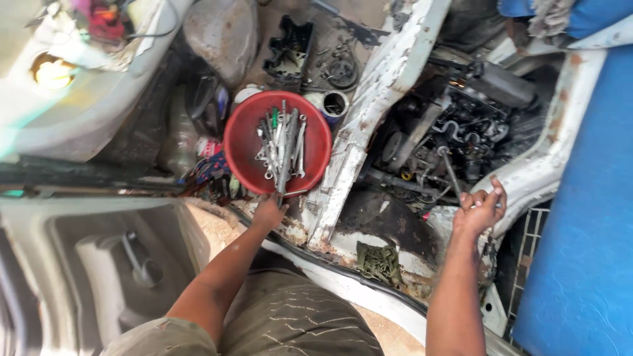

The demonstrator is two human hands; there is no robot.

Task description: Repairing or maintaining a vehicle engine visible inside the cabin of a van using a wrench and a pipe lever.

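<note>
A red round bowl holding several steel spanners sits beside the vehicle's white frame. My left hand reaches to the bowl's near rim, its fingers closed on the end of one spanner. My right hand grips the handle of a long socket wrench, whose far end stands on the dirty engine in the open bay.
A rusty white frame beam runs between bowl and engine bay. A green rag lies on the sill. Black plastic parts and a small tin lie beyond the bowl. A blue seat is at right, an open door at left.
</note>
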